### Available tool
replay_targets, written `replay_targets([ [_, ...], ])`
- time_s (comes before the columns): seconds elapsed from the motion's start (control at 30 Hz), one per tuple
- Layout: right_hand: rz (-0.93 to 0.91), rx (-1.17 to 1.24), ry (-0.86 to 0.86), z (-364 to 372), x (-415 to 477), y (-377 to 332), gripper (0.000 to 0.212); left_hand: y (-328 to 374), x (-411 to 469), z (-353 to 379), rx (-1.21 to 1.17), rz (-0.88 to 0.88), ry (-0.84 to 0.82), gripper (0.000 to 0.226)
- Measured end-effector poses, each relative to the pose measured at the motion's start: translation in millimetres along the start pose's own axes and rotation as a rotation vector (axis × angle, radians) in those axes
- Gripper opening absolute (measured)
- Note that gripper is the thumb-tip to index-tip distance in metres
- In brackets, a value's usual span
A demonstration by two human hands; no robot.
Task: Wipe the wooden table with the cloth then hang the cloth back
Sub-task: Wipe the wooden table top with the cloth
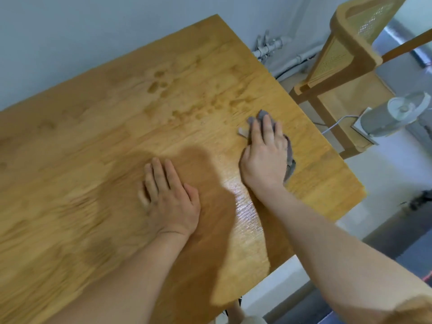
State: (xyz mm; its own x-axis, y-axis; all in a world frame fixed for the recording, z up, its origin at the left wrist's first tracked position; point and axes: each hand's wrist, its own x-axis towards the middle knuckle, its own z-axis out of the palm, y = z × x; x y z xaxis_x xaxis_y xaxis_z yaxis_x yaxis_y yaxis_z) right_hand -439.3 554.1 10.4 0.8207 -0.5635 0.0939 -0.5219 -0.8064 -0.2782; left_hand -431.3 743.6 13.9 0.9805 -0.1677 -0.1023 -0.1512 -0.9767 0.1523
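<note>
Pressing the grey cloth (289, 157) flat against the wooden table (93, 141), my right hand (264, 157) lies with its fingers straight, none curled round the fabric. Bits of the cloth poke out past my fingertips and along the little-finger side. My left hand (171, 199) rests palm down on bare wood, fingers straight and slightly spread, well apart from the cloth. Beyond both sets of fingertips I see damp blotches (159, 85); a wet sheen (243, 206) runs beside my right wrist.
</note>
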Motion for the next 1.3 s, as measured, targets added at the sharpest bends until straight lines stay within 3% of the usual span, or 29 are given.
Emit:
replay_targets([
  [0.1,-0.436,0.111,-0.189,17.9,-38.4,-71.6,0.052,-3.9,0.3,3.0,-0.022,0.042,0.016,0.058],
  [0.2,-0.668,0.064,-0.252,7.7,-38.3,-56.4,0.049,-13.3,-1.1,-3.9,-0.087,0.078,-0.011,0.055],
  [0.27,-0.607,0.001,-0.19,-3.0,-22.3,-12.9,0.05,-35.2,10.5,-15.0,-0.059,0.237,-0.057,0.055],
  [0.33,-0.279,-0.029,-0.095,-12.3,-1.8,30.2,0.053,-74.2,36.1,-24.7,0.03,0.307,-0.051,0.049],
  [0.4,0.099,-0.04,-0.024,-14.0,1.3,31.2,0.055,-113.1,65.2,-35.7,0.035,0.112,0.003,0.047],
  [0.47,0.253,-0.045,0.041,1.2,-10.7,-16.6,0.055,-132.3,82.1,-38.6,0.05,0.026,0.015,0.052],
  [0.5,0.193,-0.029,0.048,10.3,-21.9,-48.8,0.055,-133.9,86.1,-37.1,0.079,0.051,-0.005,0.054],
  [0.63,-0.386,0.094,-0.092,48.3,-60.6,-165.5,0.047,-134.3,104.6,-37.5,0.101,0.237,-0.077,0.066],
  [0.73,-0.583,0.132,-0.153,50.3,-40.6,-175.5,0.044,-137.0,116.6,-40.3,0.053,0.268,-0.048,0.069],
  [0.9,-0.504,-0.005,-0.246,5.5,-69.9,-72.4,0.051,-137.8,115.2,-38.3,0.01,0.253,-0.071,0.067],
  [1.0,-0.473,-0.053,-0.274,-2.8,-93.6,-60.4,0.053,-138.4,118.7,-39.6,0.003,0.251,-0.07,0.067],
  [1.17,-0.594,0.001,-0.255,31.5,-7.5,-141.5,0.054,-138.6,121.3,-41.4,0.005,0.256,-0.063,0.066],
  [1.3,-0.46,0.013,-0.236,64.5,67.5,-226.5,0.059,-140.3,119.8,-40.1,0.01,0.266,-0.062,0.065],
])
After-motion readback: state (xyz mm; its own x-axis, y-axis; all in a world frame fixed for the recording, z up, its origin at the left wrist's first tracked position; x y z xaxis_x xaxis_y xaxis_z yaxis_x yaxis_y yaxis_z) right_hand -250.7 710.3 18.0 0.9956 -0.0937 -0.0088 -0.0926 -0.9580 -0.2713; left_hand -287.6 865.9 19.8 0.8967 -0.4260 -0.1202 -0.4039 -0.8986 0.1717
